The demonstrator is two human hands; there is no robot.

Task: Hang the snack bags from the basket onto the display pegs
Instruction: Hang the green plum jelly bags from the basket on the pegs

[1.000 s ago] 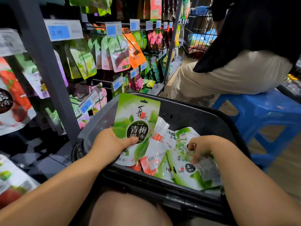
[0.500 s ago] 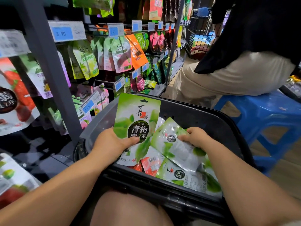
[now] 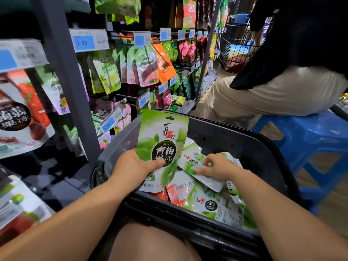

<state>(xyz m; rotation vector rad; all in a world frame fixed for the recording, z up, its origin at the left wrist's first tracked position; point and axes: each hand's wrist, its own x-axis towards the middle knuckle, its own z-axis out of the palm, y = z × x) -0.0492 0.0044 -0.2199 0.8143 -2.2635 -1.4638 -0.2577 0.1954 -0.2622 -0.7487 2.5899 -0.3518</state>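
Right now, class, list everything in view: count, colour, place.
basket: one, dark grey, centre.
green bag: one, green, held upright over basket's left.
loose bags: several, green-white and red, in basket.
white bag: one, white-green, atop loose bags.
hung bags: many, mixed colours, on pegs at left.
price tags: several, blue-white, peg fronts.
stool: one, blue, right.
other person: one, black top, seated on stool.
wire cart: one, black, far back.
left hand: one, grips green bag.
right hand: one, pinches white bag.
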